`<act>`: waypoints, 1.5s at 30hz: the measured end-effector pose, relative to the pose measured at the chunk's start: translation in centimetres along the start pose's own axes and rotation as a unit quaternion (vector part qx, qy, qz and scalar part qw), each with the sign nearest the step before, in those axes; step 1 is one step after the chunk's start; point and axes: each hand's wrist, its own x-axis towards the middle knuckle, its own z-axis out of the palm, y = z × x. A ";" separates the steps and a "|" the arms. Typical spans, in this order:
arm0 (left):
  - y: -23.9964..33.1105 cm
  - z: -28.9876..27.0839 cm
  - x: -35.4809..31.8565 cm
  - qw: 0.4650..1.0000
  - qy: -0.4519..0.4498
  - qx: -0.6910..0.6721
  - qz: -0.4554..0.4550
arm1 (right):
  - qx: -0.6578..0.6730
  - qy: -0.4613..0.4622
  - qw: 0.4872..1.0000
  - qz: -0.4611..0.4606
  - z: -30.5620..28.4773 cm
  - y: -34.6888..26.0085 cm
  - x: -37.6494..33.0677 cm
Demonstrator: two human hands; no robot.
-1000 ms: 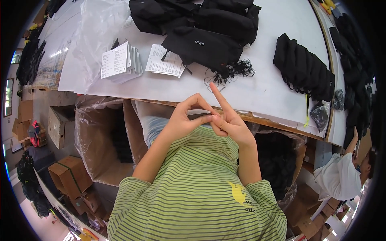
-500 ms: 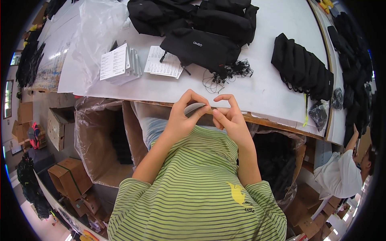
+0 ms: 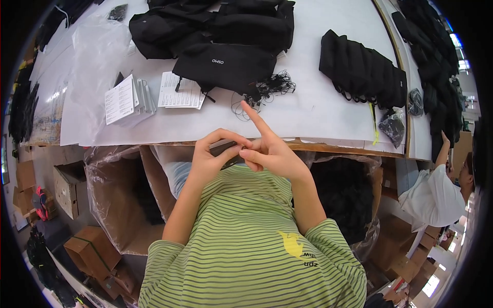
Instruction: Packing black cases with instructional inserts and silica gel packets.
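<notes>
My left hand (image 3: 209,160) pinches a thin grey piece (image 3: 221,150), mostly hidden by the fingers, just off the table's near edge. Against its fingertips rests my right hand (image 3: 281,156), thumb pressed to curled fingers and index finger stretched forward. What lies in that right pinch is too small to make out. Beyond the hands, a black fabric pouch (image 3: 226,66) lies on the table, with a tangle of thin black cords (image 3: 277,86) by its right end. White printed tags (image 3: 177,92) sit partly under the pouch, left of the cords.
A stack of white tags (image 3: 120,102) and clear plastic sheeting (image 3: 97,56) lie at the left. Black pouches (image 3: 362,69) stand in a row at the right. Plastic-lined cartons (image 3: 115,200) flank me below the white table (image 3: 308,118). A co-worker (image 3: 434,195) is at far right.
My right index finger has straightened and points forward over the table edge. Less of the grey piece shows in my left hand. The table's things sit further left in view.
</notes>
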 end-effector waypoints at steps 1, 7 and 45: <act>0.1 0.0 0.1 1.000 0.000 0.004 0.021 | 0.014 -0.014 1.000 -0.005 0.0 0.0 0.1; -0.3 0.4 0.0 0.998 0.033 -0.015 0.053 | 0.050 -0.022 0.998 -0.036 0.0 0.8 0.3; 1.0 0.5 -0.1 0.978 0.113 0.162 0.060 | -0.233 0.164 0.956 -0.070 0.6 1.5 0.5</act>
